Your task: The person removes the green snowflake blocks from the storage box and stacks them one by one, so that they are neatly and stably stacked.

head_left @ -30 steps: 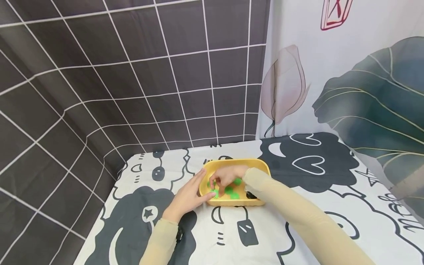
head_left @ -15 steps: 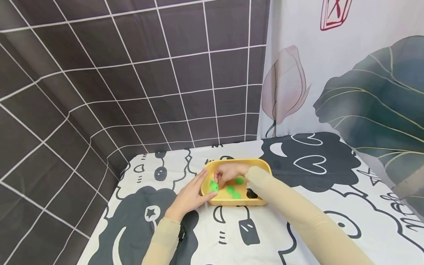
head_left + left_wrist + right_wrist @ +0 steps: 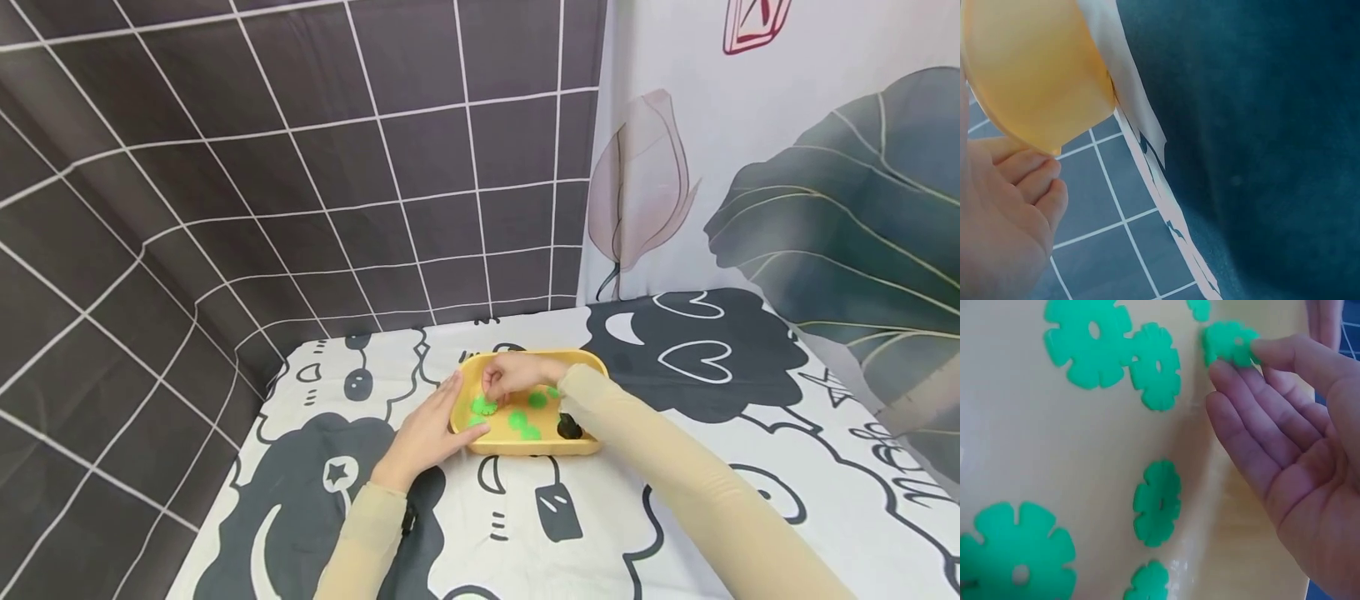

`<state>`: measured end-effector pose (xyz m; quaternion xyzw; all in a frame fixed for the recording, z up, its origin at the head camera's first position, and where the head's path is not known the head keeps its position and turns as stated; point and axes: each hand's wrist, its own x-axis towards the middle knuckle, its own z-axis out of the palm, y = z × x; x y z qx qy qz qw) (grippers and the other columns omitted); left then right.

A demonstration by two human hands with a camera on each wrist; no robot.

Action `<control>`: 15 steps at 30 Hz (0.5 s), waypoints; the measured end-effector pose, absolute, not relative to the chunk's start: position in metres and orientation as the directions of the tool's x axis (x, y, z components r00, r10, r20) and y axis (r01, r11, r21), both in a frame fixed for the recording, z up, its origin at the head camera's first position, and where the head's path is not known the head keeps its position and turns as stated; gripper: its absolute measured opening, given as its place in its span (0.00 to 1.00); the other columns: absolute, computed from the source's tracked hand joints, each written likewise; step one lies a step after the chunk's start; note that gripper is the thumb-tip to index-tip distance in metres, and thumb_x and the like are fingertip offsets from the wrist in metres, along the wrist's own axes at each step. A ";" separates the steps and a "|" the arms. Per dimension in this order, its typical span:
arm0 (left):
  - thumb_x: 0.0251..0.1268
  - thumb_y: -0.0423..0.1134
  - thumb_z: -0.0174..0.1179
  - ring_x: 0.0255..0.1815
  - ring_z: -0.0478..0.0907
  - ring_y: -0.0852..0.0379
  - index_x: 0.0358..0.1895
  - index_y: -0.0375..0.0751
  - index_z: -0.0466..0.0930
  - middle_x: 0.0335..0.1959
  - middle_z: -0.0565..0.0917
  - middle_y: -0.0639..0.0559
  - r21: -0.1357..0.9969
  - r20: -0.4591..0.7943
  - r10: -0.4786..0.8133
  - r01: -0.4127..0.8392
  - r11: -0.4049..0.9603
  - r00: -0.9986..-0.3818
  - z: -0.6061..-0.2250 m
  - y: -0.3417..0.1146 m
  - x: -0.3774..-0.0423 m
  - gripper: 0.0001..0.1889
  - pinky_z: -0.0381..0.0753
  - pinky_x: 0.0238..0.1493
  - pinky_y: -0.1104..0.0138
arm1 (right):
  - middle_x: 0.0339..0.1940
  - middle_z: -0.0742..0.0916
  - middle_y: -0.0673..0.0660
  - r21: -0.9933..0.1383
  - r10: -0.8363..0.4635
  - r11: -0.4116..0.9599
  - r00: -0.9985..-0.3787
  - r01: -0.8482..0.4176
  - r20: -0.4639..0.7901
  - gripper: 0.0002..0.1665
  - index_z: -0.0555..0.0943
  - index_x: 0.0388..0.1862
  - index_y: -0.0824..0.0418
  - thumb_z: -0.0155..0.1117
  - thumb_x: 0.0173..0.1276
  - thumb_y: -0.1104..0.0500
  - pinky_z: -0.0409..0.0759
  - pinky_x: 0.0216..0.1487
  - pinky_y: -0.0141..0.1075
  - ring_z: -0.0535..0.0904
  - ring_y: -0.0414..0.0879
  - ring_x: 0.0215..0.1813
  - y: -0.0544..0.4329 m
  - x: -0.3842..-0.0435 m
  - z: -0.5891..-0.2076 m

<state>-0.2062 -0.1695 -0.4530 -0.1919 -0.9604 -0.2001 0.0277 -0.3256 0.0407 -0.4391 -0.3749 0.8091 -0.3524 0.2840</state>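
Observation:
A yellow tray [image 3: 536, 447] with several flat green interlocking discs [image 3: 537, 399] in it stands on the patterned cloth. My right hand [image 3: 517, 373] is over the left part of the tray. Between thumb and fingers it pinches one green disc [image 3: 1230, 342], notched round its rim and with a hole in the middle. My left hand [image 3: 423, 433] rests against the tray's left front corner, its fingers along the outside and its thumb over the front rim. In the left wrist view, its fingertips touch the tray wall [image 3: 1054, 75] and the thumb is hidden.
Other discs, such as a large one [image 3: 1088, 340] and a tilted-looking one [image 3: 1159, 503], lie spread over the tray floor. A dark gridded curtain [image 3: 390, 208] hangs behind and left, a floral one [image 3: 652, 192] behind right. Black-and-white cloth [image 3: 517, 558] covers the surface.
My right fingers, spread low in the tray at first, have come together on a green disc and moved slightly back with it. The left hand stays at the tray's corner.

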 end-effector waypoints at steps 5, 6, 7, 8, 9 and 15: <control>0.63 0.74 0.54 0.79 0.56 0.49 0.80 0.39 0.52 0.81 0.54 0.50 0.365 0.113 0.354 0.370 0.854 -0.928 -0.453 -0.166 -0.207 0.54 0.63 0.74 0.53 | 0.29 0.89 0.54 -0.825 -0.754 0.460 -0.635 -0.328 -0.168 0.03 0.83 0.37 0.64 0.67 0.64 0.66 0.86 0.42 0.38 0.87 0.50 0.35 0.056 -0.328 -0.433; 0.63 0.75 0.54 0.79 0.56 0.49 0.80 0.39 0.52 0.81 0.55 0.49 0.364 0.113 0.354 0.370 0.855 -0.928 -0.453 -0.165 -0.207 0.54 0.63 0.74 0.53 | 0.30 0.89 0.54 -0.834 -0.744 0.455 -0.648 -0.313 -0.163 0.03 0.84 0.37 0.65 0.66 0.64 0.66 0.86 0.43 0.39 0.88 0.51 0.36 0.059 -0.328 -0.431; 0.63 0.75 0.54 0.79 0.56 0.49 0.80 0.39 0.52 0.81 0.55 0.49 0.364 0.114 0.354 0.370 0.855 -0.928 -0.453 -0.164 -0.207 0.54 0.63 0.74 0.53 | 0.31 0.90 0.55 -0.843 -0.732 0.450 -0.663 -0.295 -0.159 0.04 0.84 0.38 0.65 0.65 0.65 0.67 0.86 0.44 0.40 0.88 0.52 0.37 0.062 -0.329 -0.429; 0.62 0.75 0.54 0.79 0.56 0.49 0.80 0.38 0.52 0.81 0.55 0.48 0.363 0.116 0.354 0.371 0.855 -0.928 -0.452 -0.164 -0.207 0.55 0.63 0.74 0.52 | 0.32 0.90 0.55 -0.852 -0.719 0.445 -0.678 -0.276 -0.155 0.04 0.85 0.38 0.65 0.64 0.65 0.67 0.87 0.44 0.41 0.88 0.53 0.38 0.066 -0.329 -0.426; 0.62 0.75 0.53 0.79 0.56 0.49 0.80 0.38 0.52 0.80 0.55 0.48 0.363 0.118 0.354 0.372 0.854 -0.928 -0.452 -0.164 -0.207 0.55 0.63 0.74 0.52 | 0.33 0.90 0.56 -0.860 -0.707 0.438 -0.692 -0.262 -0.149 0.05 0.85 0.39 0.66 0.64 0.65 0.68 0.87 0.45 0.42 0.88 0.54 0.39 0.069 -0.329 -0.423; 0.63 0.75 0.53 0.79 0.55 0.49 0.80 0.37 0.52 0.80 0.55 0.46 0.349 0.116 0.344 0.363 0.864 -0.932 -0.450 -0.165 -0.208 0.55 0.60 0.75 0.54 | 0.39 0.90 0.58 -0.884 -0.640 0.418 -0.759 -0.211 -0.121 0.11 0.86 0.44 0.69 0.61 0.65 0.71 0.86 0.48 0.43 0.88 0.52 0.41 0.087 -0.330 -0.403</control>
